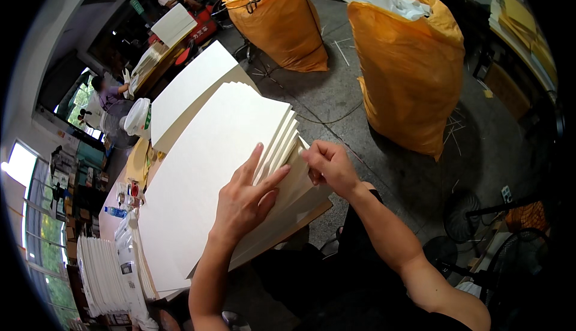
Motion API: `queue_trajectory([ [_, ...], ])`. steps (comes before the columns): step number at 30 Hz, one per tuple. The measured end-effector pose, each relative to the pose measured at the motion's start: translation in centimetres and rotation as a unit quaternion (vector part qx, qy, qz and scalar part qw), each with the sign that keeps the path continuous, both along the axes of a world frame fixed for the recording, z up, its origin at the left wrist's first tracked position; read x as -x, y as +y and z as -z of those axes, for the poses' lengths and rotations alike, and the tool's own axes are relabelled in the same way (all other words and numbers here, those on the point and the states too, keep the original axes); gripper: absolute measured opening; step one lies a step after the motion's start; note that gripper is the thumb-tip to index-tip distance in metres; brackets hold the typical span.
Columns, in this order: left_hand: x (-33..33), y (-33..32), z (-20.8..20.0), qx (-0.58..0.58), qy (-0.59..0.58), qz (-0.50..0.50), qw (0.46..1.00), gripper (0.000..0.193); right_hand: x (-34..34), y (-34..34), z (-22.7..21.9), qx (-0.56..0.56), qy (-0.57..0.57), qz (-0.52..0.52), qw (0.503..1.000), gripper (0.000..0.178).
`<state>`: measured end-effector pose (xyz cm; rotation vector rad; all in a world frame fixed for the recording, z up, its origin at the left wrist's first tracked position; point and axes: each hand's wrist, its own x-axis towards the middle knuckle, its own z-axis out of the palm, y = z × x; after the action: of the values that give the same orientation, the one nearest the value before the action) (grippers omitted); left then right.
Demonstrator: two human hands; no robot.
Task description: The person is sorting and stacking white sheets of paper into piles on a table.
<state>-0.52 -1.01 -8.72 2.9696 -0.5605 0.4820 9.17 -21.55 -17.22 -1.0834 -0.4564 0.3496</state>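
A fanned stack of large white paper sheets (204, 151) lies on the table in front of me, its layers stepped apart along the right edge. My left hand (242, 204) rests on this edge with fingers spread, the index finger stretched over the top sheets. At the stack's right corner, my right hand (332, 166) is closed in a pinch on the edge of the lower sheets; its fingertips partly hide how many it grips. Behind the fan stands another white pile (195, 94).
Two tall orange sacks (282, 31) (408, 73) stand on the grey floor beyond the table, stuffed with pale scraps. Bundled white sheets (99, 277) sit at the left, near a plastic bottle (116, 211) and a white bucket (138, 118). Black fans (462, 214) are at the right. A person in purple (110, 96) works farther back.
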Motion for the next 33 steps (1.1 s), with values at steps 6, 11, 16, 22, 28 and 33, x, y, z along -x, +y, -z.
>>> queue_trajectory([
  [6, -0.4, 0.3, 0.6, -0.037, -0.035, 0.015, 0.999, 0.05, -0.6, -0.1, -0.2, -0.043, 0.073, -0.04, 0.996, 0.033],
  [11, 0.1, -0.7, -0.1, 0.014, -0.013, -0.002, 1.0, 0.055, -0.6, 0.2, -0.8, -0.095, 0.135, -0.069, 0.984, 0.031],
  [16, -0.2, -0.4, 0.1, 0.015, 0.004, -0.008, 1.0, 0.063, -0.7, -0.3, -1.0, -0.078, 0.133, -0.068, 0.986, 0.033],
  [22, 0.2, -0.8, 0.0, 0.024, 0.025, -0.014, 0.999, 0.062, 2.7, -1.8, 1.7, 0.198, -0.237, 0.406, 0.86, 0.026],
  [28, 0.4, 0.6, 1.4, -0.011, -0.026, 0.066, 0.997, 0.053, 4.6, -0.2, 0.4, 0.366, -0.538, 0.035, 0.759, 0.043],
  [33, 2.7, -0.4, 5.0, -0.101, -0.02, 0.006, 0.995, 0.076, 4.0, -0.4, -0.9, 0.379, -0.437, -0.085, 0.811, 0.056],
])
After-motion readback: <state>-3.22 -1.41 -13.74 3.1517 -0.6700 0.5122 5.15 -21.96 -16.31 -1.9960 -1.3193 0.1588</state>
